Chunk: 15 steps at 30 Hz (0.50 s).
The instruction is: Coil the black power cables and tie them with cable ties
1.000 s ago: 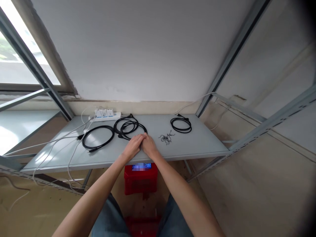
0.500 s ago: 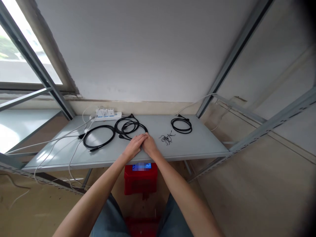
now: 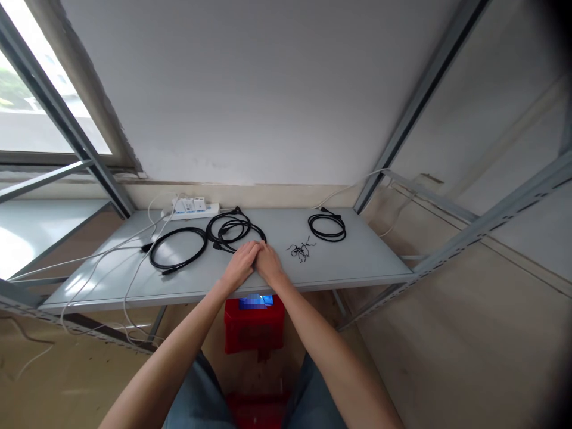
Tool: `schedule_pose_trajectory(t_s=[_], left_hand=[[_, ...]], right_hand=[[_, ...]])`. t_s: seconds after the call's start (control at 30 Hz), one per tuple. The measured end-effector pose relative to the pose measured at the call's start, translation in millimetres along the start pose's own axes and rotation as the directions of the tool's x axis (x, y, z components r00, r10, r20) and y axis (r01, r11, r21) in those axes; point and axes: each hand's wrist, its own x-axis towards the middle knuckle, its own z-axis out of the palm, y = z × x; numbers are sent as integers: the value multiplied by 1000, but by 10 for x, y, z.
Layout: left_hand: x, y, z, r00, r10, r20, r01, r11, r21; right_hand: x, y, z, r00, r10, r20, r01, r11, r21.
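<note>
My left hand (image 3: 242, 262) lies over the fingers of my right hand (image 3: 269, 263) near the front edge of the grey shelf (image 3: 348, 268). The left fingers are stretched out, with nothing held. My right hand rests flat beside and partly under it; some of its fingers are hidden. Just beyond my fingertips lie overlapping coiled black cables (image 3: 229, 220) with plugs. A separate coiled black cable (image 3: 179, 229) sits to the left, and a smaller coil of black cable (image 3: 328, 239) at the right back. Right of my hands is a small heap of thin black ties (image 3: 301, 250).
A white power strip (image 3: 192, 208) with adapters stands at the back left, its white cords (image 3: 102, 252) hanging over the front edge. Metal uprights (image 3: 397, 131) frame the shelf. Under it is a red stool (image 3: 254, 330) with a lit phone (image 3: 255, 301) on top.
The view has shifted very slightly. Both hands stay together in the same place, and the cables and ties have not moved.
</note>
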Motion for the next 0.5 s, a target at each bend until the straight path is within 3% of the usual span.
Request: schedule_pose_trajectory(t_s=[0.17, 0.3, 0.5], left_hand=[[-3, 31, -28, 994, -95, -46, 94, 995, -26], [-22, 34, -29, 981, -189, -36, 192, 974, 123], [-83, -118, -66, 982, -191, 4, 181, 940, 288]], right_hand=[[-26, 18, -31, 999, 38, 1, -37, 998, -49], [-43, 28, -52, 999, 30, -35, -33, 997, -73], [-37, 58, 6, 993, 73, -92, -79, 994, -70]])
